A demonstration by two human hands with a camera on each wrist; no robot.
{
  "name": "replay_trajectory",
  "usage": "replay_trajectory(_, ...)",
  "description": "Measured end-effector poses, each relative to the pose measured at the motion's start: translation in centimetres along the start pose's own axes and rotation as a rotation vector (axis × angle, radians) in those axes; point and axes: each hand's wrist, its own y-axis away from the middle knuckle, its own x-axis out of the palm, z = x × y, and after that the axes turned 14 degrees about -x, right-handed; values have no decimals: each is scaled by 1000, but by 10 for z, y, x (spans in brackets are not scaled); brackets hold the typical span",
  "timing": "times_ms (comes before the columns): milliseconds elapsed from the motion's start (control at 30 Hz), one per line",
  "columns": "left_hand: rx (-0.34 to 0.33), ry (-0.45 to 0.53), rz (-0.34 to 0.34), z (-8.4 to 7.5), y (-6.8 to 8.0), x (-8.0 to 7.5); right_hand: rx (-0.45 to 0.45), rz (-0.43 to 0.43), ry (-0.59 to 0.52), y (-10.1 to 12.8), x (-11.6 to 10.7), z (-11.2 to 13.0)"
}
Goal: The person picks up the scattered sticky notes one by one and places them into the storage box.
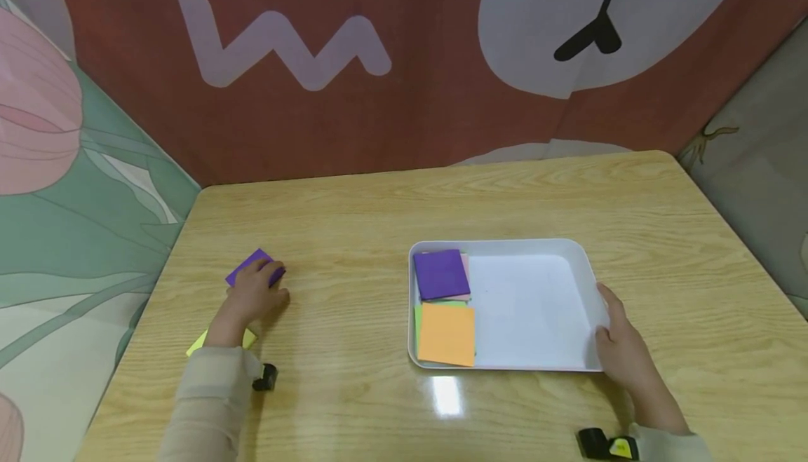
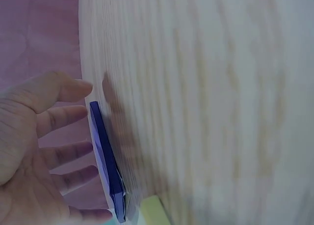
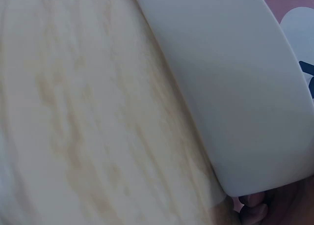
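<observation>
Purple pad (image 1: 255,266) lay at far left of the bench (image 1: 353,223), under the left hand (image 1: 255,296), fingers spread flat (no curl). Right hand (image 1: 621,350) gripped the white tray (image 1: 583,266) rim, well apart rightward.

A purple paper pad (image 1: 252,266) lies flat on the table's left side, partly covered. The white tray (image 1: 587,276) sits to the right, with purple and orange pads stacked at its left end.
</observation>
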Motion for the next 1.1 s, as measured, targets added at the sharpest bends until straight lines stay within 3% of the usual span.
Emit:
replay_trajectory(267, 7, -16, 2, 5, -5, -2, 6, 4, 5, 0, 0, 0)
replay_trajectory(1100, -71, -19, 174, 11, -22, -15, -3, -7, -3, 1, 1, -2)
